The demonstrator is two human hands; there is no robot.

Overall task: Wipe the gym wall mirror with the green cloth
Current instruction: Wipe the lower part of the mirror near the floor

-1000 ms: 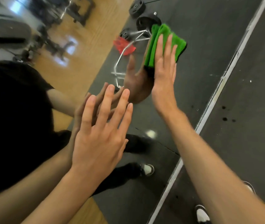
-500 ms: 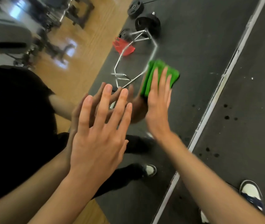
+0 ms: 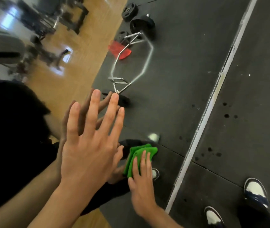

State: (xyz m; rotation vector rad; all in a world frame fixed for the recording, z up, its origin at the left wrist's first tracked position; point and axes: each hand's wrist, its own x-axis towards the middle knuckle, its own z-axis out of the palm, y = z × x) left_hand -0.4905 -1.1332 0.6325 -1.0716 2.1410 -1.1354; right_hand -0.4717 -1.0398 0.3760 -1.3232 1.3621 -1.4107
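The wall mirror (image 3: 172, 83) fills most of the view, its metal bottom edge (image 3: 213, 99) running diagonally at the right. The folded green cloth (image 3: 140, 155) lies flat against the glass low in the frame. My right hand (image 3: 142, 183) presses it to the mirror with straight fingers. My left hand (image 3: 90, 145) rests flat on the glass to the left, fingers spread and holding nothing. Both hands' reflections show behind them.
The mirror reflects a hex bar with black plates (image 3: 134, 51), a red object (image 3: 119, 50), wooden floor (image 3: 75, 63) and gym machines. Dark rubber floor (image 3: 246, 145) lies right of the mirror's edge, with my two shoes (image 3: 254, 191) on it.
My right hand has slid the green cloth down the mirror, from high near the reflected weight plate to low beside my left wrist. The left hand stayed on the glass.
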